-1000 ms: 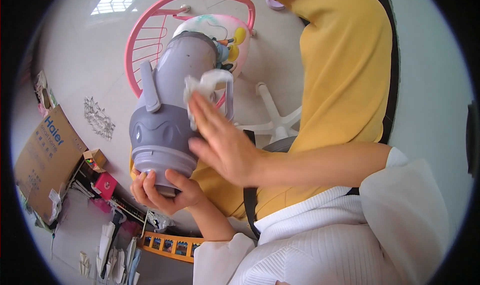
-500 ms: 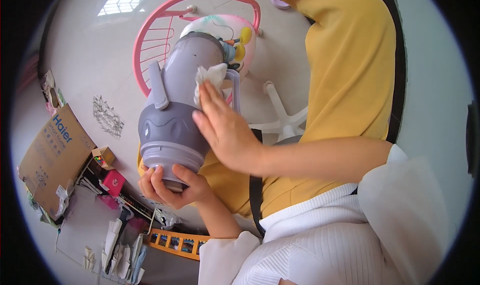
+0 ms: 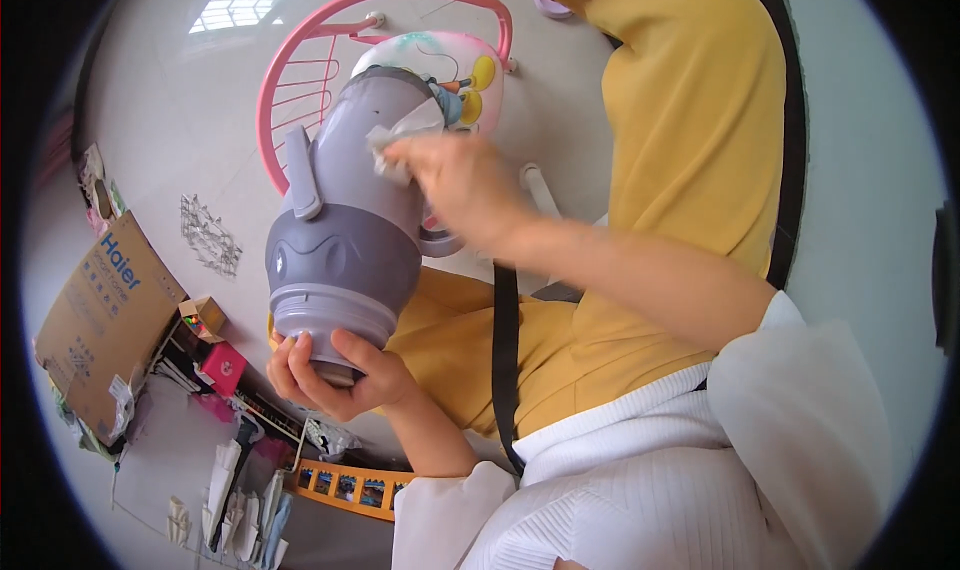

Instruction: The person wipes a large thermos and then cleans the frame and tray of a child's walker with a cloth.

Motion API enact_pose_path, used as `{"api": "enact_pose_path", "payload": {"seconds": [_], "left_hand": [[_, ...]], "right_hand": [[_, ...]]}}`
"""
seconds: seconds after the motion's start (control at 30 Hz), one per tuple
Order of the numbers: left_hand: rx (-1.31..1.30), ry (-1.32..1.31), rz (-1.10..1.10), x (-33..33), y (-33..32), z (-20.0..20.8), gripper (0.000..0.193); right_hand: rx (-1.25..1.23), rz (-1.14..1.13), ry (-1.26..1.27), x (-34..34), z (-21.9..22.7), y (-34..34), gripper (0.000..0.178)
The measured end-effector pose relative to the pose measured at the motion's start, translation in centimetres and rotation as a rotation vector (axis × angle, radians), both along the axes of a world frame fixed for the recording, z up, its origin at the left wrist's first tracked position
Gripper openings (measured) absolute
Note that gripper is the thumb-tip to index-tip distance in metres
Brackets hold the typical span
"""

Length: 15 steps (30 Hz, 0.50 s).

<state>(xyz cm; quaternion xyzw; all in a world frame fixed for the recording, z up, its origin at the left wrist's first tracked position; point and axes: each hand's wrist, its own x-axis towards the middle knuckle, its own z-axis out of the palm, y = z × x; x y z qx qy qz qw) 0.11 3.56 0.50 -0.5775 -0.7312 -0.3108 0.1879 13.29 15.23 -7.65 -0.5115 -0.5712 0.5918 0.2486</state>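
Note:
A lilac-grey thermos jug (image 3: 345, 240) lies tilted over my lap, its narrower ribbed end toward me and its dark-rimmed end away. My left hand (image 3: 345, 378) is wrapped round the near end, fingers curled over the rim. In the pinch of my right hand (image 3: 462, 185) is a crumpled white tissue (image 3: 405, 138), pressed against the upper right side of the jug's body. Motion blurs the right hand somewhat. A flat handle piece (image 3: 302, 173) stands out on the jug's left side; the loop handle on its right is partly hidden behind my right hand.
Beyond the jug stands a small pink-framed chair (image 3: 268, 120) with a cartoon seat. A wire piece (image 3: 210, 235) lies on the floor at left, near a cardboard box (image 3: 110, 320), a pink box (image 3: 224, 367) and an orange rack (image 3: 345, 488).
My right hand has closed from flat fingers to a pinch on the tissue, and the tissue has shifted slightly up and left. The jug has moved a little left.

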Motion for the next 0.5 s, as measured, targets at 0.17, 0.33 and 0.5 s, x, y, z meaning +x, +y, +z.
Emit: {"api": "enact_pose_path", "payload": {"seconds": [0.17, 0.33, 0.5], "left_hand": [[-0.008, 0.029, -0.001, 0.5, -0.8, -0.1, 0.025], [0.012, 0.045, -0.038, 0.7, -0.8, 0.0, 0.022], [0.009, 0.038, -0.073, 0.7, -0.8, 0.0, 0.024]], "right_hand": [[-0.052, -0.329, 0.024, 3.0, -5.5, 5.5, 0.016], [-0.150, -0.164, 0.053, 2.9, -8.2, 4.1, 0.014], [-0.081, 0.277, 0.002, 2.6, -7.5, 1.7, 0.014]]}}
